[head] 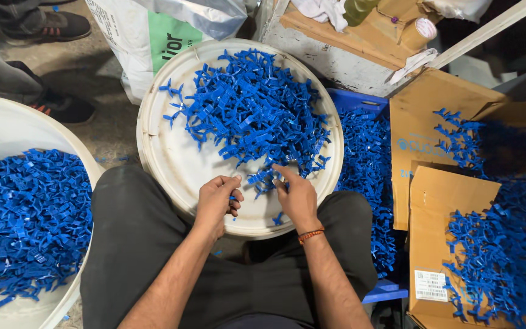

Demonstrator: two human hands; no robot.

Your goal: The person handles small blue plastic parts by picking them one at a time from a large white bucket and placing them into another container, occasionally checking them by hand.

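A round white tub (171,164) rests against my knees, holding a heap of small blue plastic parts (254,109). My left hand (217,198) is curled over the tub's near bare floor, with a small blue part (233,198) pinched in its fingers. My right hand (296,195), with an orange thread band on the wrist, reaches into the near edge of the heap, its fingertips touching blue parts there.
A second white tub (7,122) of blue parts stands at my left. A blue crate (366,176) and open cardboard boxes (452,201) full of the same parts are at my right. Another person's shoes (62,106) and a white sack (153,36) lie beyond.
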